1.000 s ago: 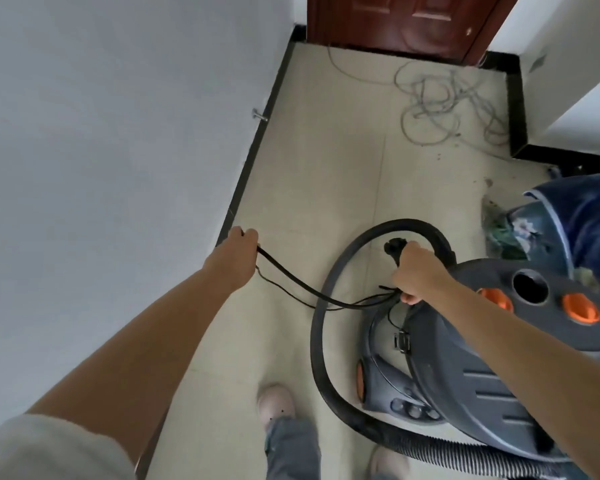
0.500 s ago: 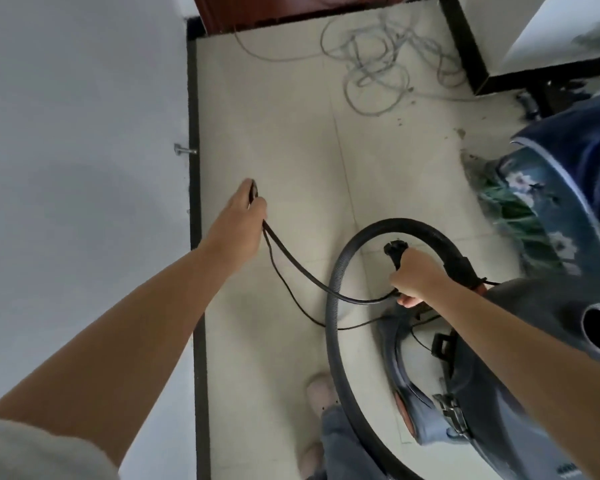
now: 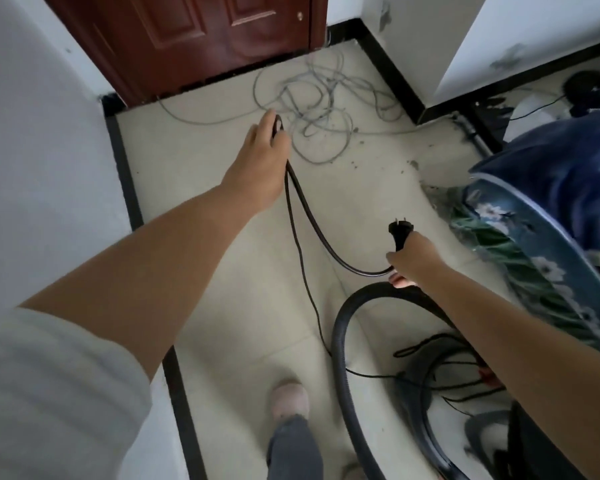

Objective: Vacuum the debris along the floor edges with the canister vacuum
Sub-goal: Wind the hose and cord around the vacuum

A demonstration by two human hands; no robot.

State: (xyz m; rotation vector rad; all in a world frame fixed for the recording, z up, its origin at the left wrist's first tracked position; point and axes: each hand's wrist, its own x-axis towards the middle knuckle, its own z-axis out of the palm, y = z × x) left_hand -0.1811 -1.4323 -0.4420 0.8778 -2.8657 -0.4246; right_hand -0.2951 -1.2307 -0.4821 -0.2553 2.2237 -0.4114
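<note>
Holding the black power cord (image 3: 303, 202) stretched out between both hands here; the left hand (image 3: 262, 157) is reached forward toward the door, fingers curled round a bend of the cord up by the tangle of grey cable (image 3: 321, 98) on the floor; the right hand (image 3: 413, 256) is lower and nearer, fingers wrapped round the cord just behind the plug (image 3: 398, 230), which sticks up out of the fist with its prongs pointing away. From the left hand the cord hangs in 2 strands: a thick one sagging across to the right hand, and a thinner-looking one trailing down over the tiles toward the bottom right.

The black ribbed hose (image 3: 343, 341) loops in a big arc right under the right hand; honestly can't tell if the fingertips touch it or just sit above it. The canister vacuum (image 3: 489, 431) itself is mostly hidden at the bottom right under the right forearm, only a grey bit of its body shows, with loose cord piled on it.

Debris (image 3: 364, 161) is scattered as dark crumbs on the pale tiles near the grey cable and along the black skirting (image 3: 388, 67) to the right; a blue floral bag (image 3: 548, 216) sits at the right edge; dark red door (image 3: 194, 32) straight ahead; 1 pink slipper (image 3: 288, 400) at the bottom.
</note>
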